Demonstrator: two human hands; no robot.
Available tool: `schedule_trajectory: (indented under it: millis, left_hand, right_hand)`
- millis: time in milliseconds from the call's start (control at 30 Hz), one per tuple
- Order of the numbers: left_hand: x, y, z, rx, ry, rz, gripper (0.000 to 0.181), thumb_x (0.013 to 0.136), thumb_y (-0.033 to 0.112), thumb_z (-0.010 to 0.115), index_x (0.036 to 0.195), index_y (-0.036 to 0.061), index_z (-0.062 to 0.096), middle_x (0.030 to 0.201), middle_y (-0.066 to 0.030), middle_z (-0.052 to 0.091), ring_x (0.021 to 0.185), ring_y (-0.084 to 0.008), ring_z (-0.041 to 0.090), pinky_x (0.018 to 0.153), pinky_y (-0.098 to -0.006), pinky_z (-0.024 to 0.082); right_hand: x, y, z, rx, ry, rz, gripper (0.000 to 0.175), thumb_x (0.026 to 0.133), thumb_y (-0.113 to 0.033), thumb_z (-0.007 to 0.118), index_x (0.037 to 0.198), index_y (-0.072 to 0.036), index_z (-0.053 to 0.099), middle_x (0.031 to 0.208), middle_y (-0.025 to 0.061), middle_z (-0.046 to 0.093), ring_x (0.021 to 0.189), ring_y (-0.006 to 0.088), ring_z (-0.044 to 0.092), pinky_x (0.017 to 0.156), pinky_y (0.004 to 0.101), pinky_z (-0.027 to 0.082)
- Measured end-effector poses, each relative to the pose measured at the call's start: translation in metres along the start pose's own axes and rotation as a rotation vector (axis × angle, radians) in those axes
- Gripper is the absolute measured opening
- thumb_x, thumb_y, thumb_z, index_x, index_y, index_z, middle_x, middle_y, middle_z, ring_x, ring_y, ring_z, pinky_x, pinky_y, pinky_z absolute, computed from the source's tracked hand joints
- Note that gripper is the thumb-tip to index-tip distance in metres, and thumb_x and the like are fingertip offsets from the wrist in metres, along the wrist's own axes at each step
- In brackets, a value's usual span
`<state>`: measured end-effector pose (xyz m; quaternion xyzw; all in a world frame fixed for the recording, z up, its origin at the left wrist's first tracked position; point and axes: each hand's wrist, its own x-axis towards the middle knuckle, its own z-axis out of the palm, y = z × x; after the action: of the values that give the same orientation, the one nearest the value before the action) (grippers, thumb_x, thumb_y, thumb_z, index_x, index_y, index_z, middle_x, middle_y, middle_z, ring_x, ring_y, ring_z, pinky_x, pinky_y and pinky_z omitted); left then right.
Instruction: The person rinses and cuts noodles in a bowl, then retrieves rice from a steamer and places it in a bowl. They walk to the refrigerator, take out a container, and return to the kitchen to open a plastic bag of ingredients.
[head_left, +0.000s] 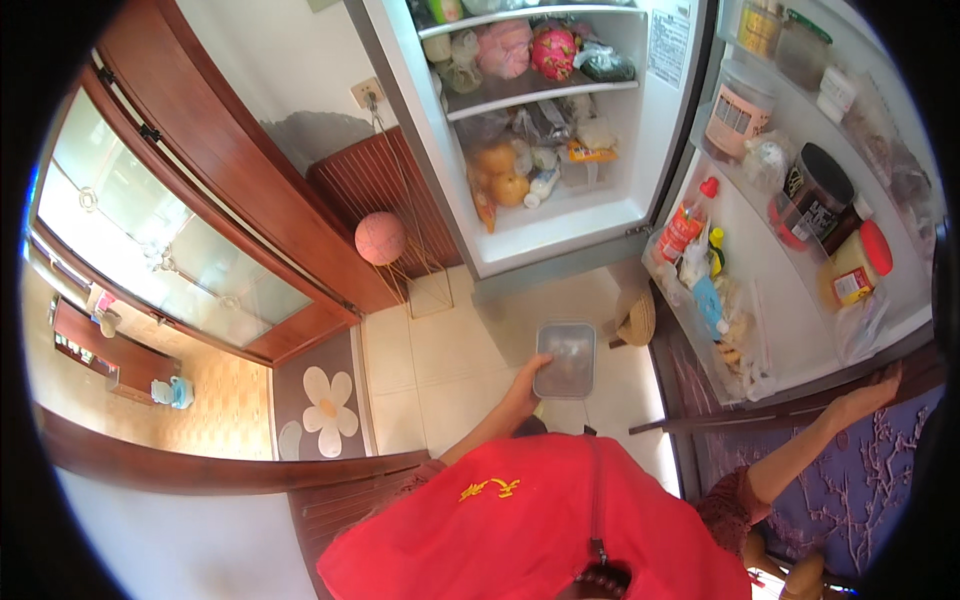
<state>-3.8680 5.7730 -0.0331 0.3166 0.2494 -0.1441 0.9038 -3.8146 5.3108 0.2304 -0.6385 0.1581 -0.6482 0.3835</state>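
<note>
My left hand (529, 381) grips a clear plastic food container (568, 361) with a lid by its left side. Brownish contents show dimly through it. The container is above the tiled floor, in front of the open refrigerator (555, 259). My right hand (870, 394) reaches far out to the right, at the lower edge of the swung-open refrigerator door (795, 315). Its fingers are partly hidden, so their hold on the door edge is unclear. On the refrigerator shelves lie a dragon fruit (554, 54), round yellowish fruits (510, 190) and several plastic bags.
Door racks hold a red-capped bottle (686, 221), a red-lidded jar (859, 262) and other jars. A pink ball (380, 238) rests on a wire stand at the left. A woven cone-shaped object (636, 319) stands near the door. Behind lies a flower-patterned mat (328, 409).
</note>
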Motion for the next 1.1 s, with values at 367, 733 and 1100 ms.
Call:
schedule_trajectory:
  millis: [367, 733, 1100]
  left_hand:
    - [-0.023, 0.0, -0.031, -0.078, 0.038, 0.019, 0.041, 0.084, 0.026, 0.058, 0.118, 0.0042, 0.052, 0.116, -0.0121, 0.06, 0.107, -0.0267, 0.058, 0.096, -0.0427, 0.045]
    - [-0.014, 0.004, -0.043, -0.086, 0.018, -0.025, 0.042, 0.083, 0.027, 0.06, 0.118, 0.0055, 0.052, 0.116, -0.0115, 0.06, 0.106, -0.0264, 0.058, 0.095, -0.0424, 0.045]
    - [-0.021, 0.046, -0.071, -0.068, -0.006, -0.026, 0.044, 0.082, 0.027, 0.06, 0.12, 0.0062, 0.051, 0.118, -0.0105, 0.058, 0.108, -0.0265, 0.057, 0.094, -0.0435, 0.046]
  right_hand:
    - [0.026, 0.07, -0.001, -0.253, -0.008, 0.051, 0.055, 0.099, -0.038, 0.034, 0.127, 0.007, 0.048, 0.128, 0.0277, 0.049, 0.119, 0.0401, 0.046, 0.102, 0.0407, 0.036]
    - [0.001, 0.033, -0.022, -0.353, 0.041, -0.147, 0.055, 0.099, -0.038, 0.035, 0.127, 0.008, 0.047, 0.127, 0.0296, 0.048, 0.116, 0.0426, 0.047, 0.099, 0.0436, 0.037]
    - [-0.097, -0.065, -0.035, -0.097, 0.028, -0.012, 0.046, 0.098, -0.028, 0.046, 0.127, 0.007, 0.038, 0.121, 0.0226, 0.046, 0.108, 0.03, 0.048, 0.095, 0.0372, 0.037]
